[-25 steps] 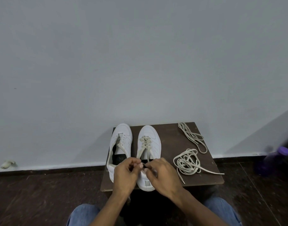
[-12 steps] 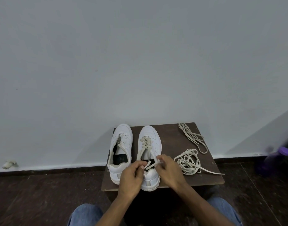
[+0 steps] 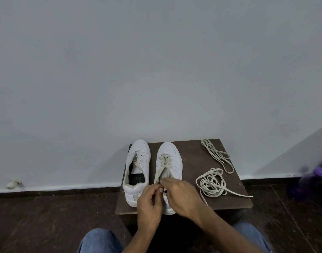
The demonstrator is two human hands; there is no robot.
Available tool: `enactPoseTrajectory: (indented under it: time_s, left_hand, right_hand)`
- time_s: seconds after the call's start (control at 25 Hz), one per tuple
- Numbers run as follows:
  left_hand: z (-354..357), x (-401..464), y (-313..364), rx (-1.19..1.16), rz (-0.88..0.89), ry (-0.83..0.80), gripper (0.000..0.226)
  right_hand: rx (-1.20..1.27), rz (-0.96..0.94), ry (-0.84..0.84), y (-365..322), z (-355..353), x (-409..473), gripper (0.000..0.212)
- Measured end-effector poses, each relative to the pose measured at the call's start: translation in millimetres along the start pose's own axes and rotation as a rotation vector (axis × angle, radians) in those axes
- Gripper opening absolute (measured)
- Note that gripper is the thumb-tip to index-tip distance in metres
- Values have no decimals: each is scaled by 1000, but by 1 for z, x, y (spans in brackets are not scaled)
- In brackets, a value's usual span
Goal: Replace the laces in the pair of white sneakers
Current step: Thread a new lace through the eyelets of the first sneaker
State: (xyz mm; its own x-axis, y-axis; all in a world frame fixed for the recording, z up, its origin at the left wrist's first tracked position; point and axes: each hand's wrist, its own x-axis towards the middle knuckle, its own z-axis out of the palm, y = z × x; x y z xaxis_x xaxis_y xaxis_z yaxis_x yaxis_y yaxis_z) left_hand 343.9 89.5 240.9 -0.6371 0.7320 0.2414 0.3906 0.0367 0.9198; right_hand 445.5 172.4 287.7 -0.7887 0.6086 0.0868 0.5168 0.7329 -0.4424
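White right shoe (image 3: 169,172) on stool (image 3: 193,157), laced at toe rows only; left shoe (image 3: 137,168) beside it, bare of lace. Half second ago hands apart, lace ends visible between; now left hand (image 3: 150,203) and right hand (image 3: 182,196) pinched together on lace (image 3: 164,160) over tongue, ends hidden. Looks like next eyelet threading. Loose laces (image 3: 211,183) lie right, untouched
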Motion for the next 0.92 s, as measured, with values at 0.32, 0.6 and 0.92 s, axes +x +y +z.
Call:
enactPoseTrajectory:
  time_s: [0.32,0.6,0.92]
  left_hand:
    - [-2,-7,-7,73,71,48,16]
    - [-20,1,10,337,235,36,12]
    - [-52,27,-25,770,102,-147,45]
  right_hand:
    - [-96,-83,55,15,11,-10,39]
    - [-186,-60,89,14,26,-8,26]
    - [-151,176,25,46,-3,21,30]
